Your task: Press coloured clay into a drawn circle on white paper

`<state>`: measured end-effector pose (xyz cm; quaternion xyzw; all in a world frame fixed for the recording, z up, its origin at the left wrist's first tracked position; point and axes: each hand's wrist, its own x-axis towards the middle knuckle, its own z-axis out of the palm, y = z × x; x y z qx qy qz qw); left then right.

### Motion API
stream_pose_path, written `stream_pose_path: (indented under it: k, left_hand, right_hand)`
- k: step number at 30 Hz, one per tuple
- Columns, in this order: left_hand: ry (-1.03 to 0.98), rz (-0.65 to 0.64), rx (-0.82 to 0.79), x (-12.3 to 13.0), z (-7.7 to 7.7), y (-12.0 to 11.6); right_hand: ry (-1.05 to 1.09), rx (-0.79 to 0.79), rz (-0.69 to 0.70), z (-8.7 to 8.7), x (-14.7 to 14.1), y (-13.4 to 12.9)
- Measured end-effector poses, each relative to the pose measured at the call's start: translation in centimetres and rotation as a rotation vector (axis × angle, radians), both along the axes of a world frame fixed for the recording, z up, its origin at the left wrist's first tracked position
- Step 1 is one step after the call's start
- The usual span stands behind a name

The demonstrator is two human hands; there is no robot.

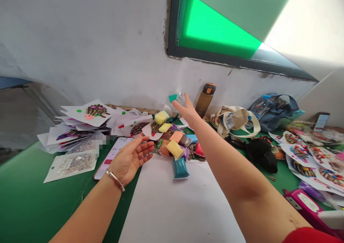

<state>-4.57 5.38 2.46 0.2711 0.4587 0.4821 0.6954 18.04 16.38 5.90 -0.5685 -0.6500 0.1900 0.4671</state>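
My right hand (186,110) is stretched far out toward the wall, its fingers spread apart. A green packet (173,98) in clear plastic is right at its fingertips; whether they touch it I cannot tell. Palm turned up and fingers loosely bent, my left hand (135,157) is open and holds nothing. Beside it lies a heap of small soft packets, among them a yellow packet (175,149), a teal packet (181,168) and an orange packet (176,136). Striped sunflower seeds (191,151) show under the heap. A large white sheet (180,203) lies in front.
Left are stacked hedgehog pictures (94,113), a bag of small beads (72,164) and a phone (114,153). A brown bottle (205,100) stands by the wall. Rightward lie a cream bag (236,119), a black cloth item (260,153), more pictures (299,152) and a magenta box (306,207).
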Motion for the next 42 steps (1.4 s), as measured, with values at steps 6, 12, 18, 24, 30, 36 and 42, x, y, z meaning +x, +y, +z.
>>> stream_pose_path:
  k: [6, 12, 18, 24, 30, 36, 42]
  left_hand:
    - [0.325, -0.039, 0.174, 1.0, -1.9, 0.0]
    - [0.757, -0.205, 0.460, 2.3, -3.1, -0.5]
    - [1.094, -0.282, 0.666, 2.4, -4.0, -0.8]
    - [1.352, -0.375, 0.876, 2.1, -5.1, -0.1]
    - [1.478, -0.424, 0.957, 2.0, -6.3, 0.0]
    - [1.526, -0.401, 1.055, 2.3, -6.7, -0.1]
    - [1.666, -0.317, 1.085, 2.0, -6.2, -0.2]
  right_hand:
    - [0.000, -0.050, -0.109, -5.1, 1.2, -7.9]
    - [-0.497, -0.173, 0.167, -6.4, 1.7, -17.4]
    - [-0.857, -0.207, 0.171, -7.1, 0.2, -18.1]
    - [-0.870, -0.145, 0.075, -8.1, -0.3, -15.4]
    - [-0.793, -0.155, 0.000, -7.3, -0.2, -14.3]
    - [-0.865, -0.107, 0.050, -7.8, 0.2, -14.8]
    - [-0.833, -0.163, -0.163, -7.7, 1.5, -13.2]
